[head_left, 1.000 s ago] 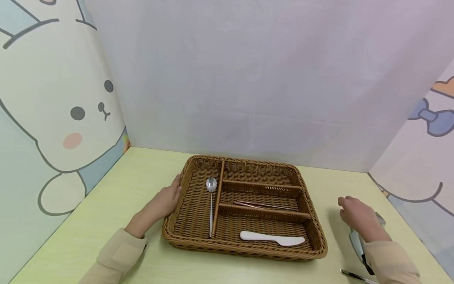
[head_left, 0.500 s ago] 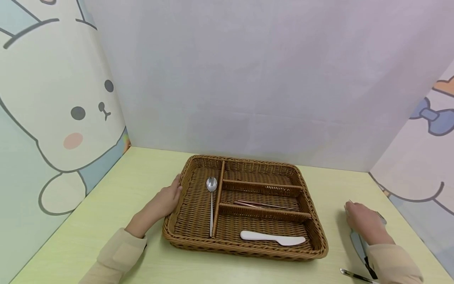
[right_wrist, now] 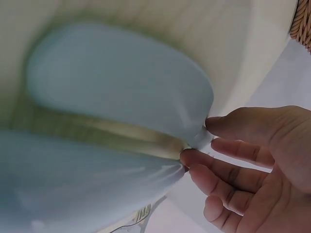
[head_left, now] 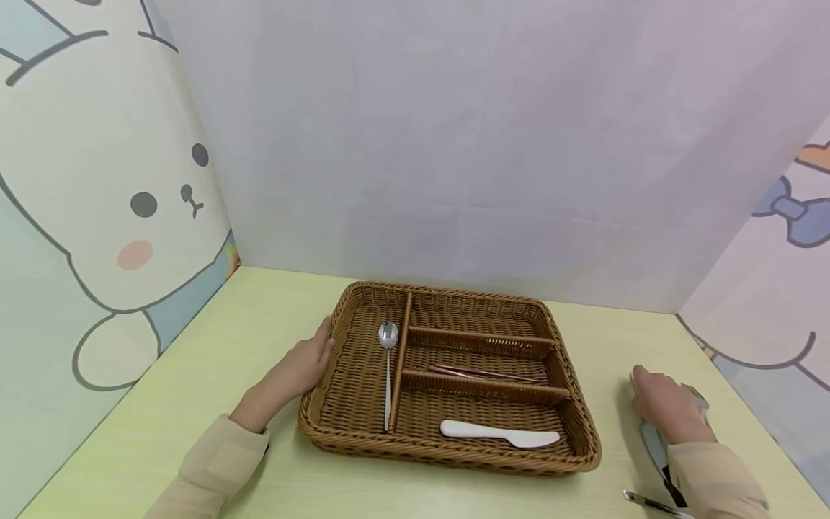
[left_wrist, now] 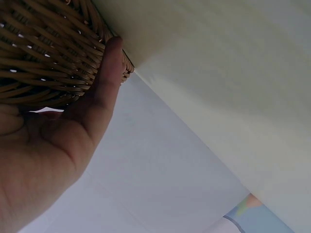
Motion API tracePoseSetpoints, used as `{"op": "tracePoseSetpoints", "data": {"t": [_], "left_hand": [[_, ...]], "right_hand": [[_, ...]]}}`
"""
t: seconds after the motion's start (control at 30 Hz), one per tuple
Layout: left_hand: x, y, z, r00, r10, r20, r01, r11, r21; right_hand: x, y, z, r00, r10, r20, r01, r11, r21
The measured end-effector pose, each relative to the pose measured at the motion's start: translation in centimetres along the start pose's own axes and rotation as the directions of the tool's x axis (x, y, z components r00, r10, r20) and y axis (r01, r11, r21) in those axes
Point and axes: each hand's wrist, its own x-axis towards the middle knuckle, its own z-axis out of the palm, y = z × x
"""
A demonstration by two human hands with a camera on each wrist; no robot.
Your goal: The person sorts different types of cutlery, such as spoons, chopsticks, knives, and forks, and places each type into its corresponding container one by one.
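In the head view my left hand (head_left: 305, 367) holds the left side of a brown wicker tray (head_left: 447, 455); the left wrist view has its thumb along the woven wall. A spoon (head_left: 387, 339) lies in the tray's left compartment, dark reddish chopsticks (head_left: 480, 374) in the middle one, a white knife (head_left: 499, 433) in the front one. Right of the tray, my right hand (head_left: 668, 407) is low over the table. The right wrist view shows its thumb and fingertips pinching the narrow end of a smooth light blue thing (right_wrist: 126, 77) with two broad parts; its kind I cannot tell.
A thin metal handle (head_left: 655, 503) lies near my right sleeve. Fork tines (right_wrist: 142, 213) show past the blue thing in the right wrist view. A pale wall (head_left: 454, 144) closes off the back of the table, with cartoon-printed panels (head_left: 117, 180) at both sides.
My right hand has shifted slightly right and closer to the table, its fingers closing in on the blue thing. My left hand and the tray's contents stay put.
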Motion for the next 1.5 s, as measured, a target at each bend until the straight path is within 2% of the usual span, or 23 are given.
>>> {"op": "tracePoseSetpoints", "data": {"t": [0.27,0.6,0.83,1.13,1.5], "left_hand": [[0.1,0.0,0.0,1.0,-0.006,0.005,0.006,1.0,0.007],[0.1,-0.1,0.1,1.0,-0.007,0.004,0.007,1.0,0.005],[0.1,-0.1,0.0,1.0,-0.01,0.004,0.01,1.0,0.001],[0.0,0.0,0.0,1.0,-0.006,0.003,0.006,1.0,0.002],[-0.1,0.0,-0.1,1.0,0.002,0.002,-0.002,1.0,-0.003]], "right_hand": [[0.4,-0.1,0.0,0.997,0.058,0.056,-0.063,0.994,0.09],[0.4,-0.5,0.0,0.995,0.085,0.05,-0.091,0.987,0.13],[0.5,-0.6,0.1,0.996,0.075,0.047,-0.082,0.984,0.159],[0.2,-1.8,-0.3,0.998,0.0,-0.066,0.009,0.99,0.14],[0.0,-4.5,-1.5,0.987,-0.028,-0.161,0.044,0.995,0.094]]}}
